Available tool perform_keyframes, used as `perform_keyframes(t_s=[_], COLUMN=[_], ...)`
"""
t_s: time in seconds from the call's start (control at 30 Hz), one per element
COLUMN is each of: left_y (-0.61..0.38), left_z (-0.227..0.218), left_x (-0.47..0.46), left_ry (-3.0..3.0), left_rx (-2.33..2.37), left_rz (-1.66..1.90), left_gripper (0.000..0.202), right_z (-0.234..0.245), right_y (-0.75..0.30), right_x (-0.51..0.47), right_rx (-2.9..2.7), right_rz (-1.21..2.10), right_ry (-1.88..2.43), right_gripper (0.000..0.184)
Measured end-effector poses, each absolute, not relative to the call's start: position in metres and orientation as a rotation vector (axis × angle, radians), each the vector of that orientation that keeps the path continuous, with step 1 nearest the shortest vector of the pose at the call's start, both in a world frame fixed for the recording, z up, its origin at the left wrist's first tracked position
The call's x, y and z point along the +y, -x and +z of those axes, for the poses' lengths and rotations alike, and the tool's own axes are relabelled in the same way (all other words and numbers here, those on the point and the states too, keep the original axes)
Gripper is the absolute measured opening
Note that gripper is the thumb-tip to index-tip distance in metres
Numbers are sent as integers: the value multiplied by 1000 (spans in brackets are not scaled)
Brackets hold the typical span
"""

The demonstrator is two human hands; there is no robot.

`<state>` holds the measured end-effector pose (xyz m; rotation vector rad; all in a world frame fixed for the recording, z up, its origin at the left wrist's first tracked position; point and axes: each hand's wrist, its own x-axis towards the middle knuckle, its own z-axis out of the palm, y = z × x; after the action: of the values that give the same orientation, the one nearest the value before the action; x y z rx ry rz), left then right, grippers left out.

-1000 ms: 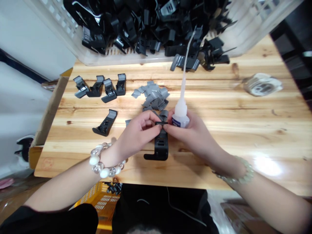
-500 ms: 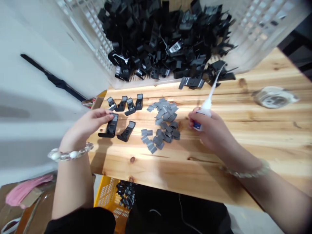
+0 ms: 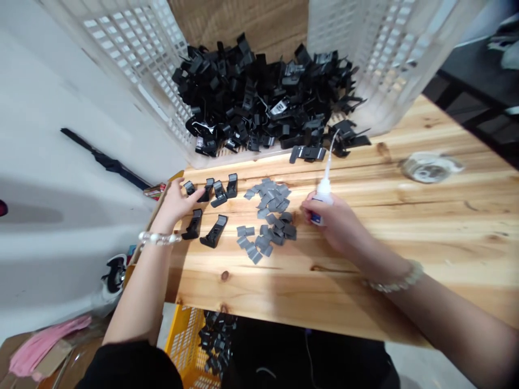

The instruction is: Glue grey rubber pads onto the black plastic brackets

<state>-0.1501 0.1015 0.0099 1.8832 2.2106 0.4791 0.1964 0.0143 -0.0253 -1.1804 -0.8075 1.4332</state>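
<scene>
**A:** What is the left hand (image 3: 176,202) doing?

**B:** It is open, with the fingers spread wide, right by a row of black clips (image 3: 219,193) on the wood table (image 3: 425,232). (I can't tell if a fingertip touches one.)

**A:** And the right hand (image 3: 336,224)?

**B:** Its fingers wrap around a glue bottle (image 3: 323,202), up over the table. The thin tip points away from the person.

**A:** What lies between the hands?

**B:** A loose heap of gray pads (image 3: 270,216).

**A:** Where are the other clips?

**B:** Lots are piled in a white basket (image 3: 377,65) at the far side of the table. Two more lie just below the left hand.
</scene>
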Motion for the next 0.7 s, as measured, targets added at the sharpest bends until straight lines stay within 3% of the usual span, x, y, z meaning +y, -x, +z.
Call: perform_keyframes(t_s=[0.23, 0.7], left_y=[118, 120], left_z=[1, 1], left_x=[128, 125], left_ry=[-1952, -2070], left_rx=[2122, 2218], left_rz=[85, 31], left_gripper=[93, 60], right_z=[-23, -20], right_y=[-198, -192], right_x=[15, 11], right_rx=[-804, -843], right_rz=[1358, 1335], right_ry=[1195, 1224], right_gripper=[17, 11])
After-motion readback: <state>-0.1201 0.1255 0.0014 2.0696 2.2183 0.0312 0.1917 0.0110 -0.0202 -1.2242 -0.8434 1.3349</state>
